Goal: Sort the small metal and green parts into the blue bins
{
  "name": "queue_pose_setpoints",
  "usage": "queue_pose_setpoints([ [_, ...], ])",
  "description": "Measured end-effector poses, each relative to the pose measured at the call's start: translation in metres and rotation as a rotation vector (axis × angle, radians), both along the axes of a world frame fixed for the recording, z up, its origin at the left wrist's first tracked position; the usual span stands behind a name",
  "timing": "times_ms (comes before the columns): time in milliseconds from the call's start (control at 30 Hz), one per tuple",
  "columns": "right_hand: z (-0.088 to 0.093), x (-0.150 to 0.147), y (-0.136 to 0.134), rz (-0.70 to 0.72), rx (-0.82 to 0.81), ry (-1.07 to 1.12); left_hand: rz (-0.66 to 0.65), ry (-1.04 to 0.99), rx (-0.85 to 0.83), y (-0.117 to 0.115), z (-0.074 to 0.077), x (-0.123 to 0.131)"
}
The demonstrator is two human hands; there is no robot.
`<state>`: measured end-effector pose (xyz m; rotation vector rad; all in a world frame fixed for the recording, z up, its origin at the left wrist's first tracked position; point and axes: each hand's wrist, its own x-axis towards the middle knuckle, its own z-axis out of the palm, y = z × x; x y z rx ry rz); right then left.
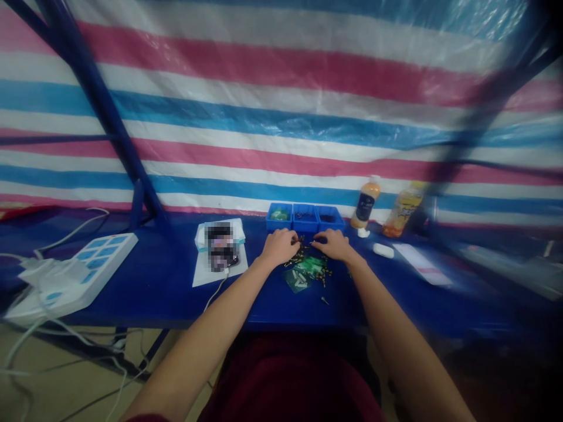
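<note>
My left hand [280, 246] rests at the left of a pile of small brass-coloured parts [301, 255], its fingers curled together at the pile's far edge. Whatever lies between those fingertips is too small to make out. Opposite it, my right hand [334, 244] has thumb and forefinger pinched, with a tiny light-tipped piece showing at the fingertips. Between the hands and nearer to me lie a green plastic bag [313, 265] and a clear bag with small white pieces [299, 279]. One loose screw-like part [324, 300] lies closer to the table's front edge.
Three joined blue bins [305, 225] with small contents stand behind the hands. Two drink bottles [366, 202], a white case [383, 251] and a pale paper [422, 264] are on the right. Leftward are a phone [225, 258] on paper and a power strip [99, 271] with cables.
</note>
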<state>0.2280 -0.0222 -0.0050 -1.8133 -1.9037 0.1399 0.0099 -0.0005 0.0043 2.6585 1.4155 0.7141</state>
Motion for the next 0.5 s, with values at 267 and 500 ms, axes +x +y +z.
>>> queue_pose_setpoints([
  [267, -0.0014, -0.0045, 0.0005, 0.035, -0.072, -0.129, -0.026, 0.022, -0.018, -0.0015, -0.0003, 0.0000],
  [500, 0.0000, -0.0096, -0.0005, 0.093, -0.081, -0.164, 0.008, 0.030, -0.009, -0.0015, -0.0001, -0.0001],
])
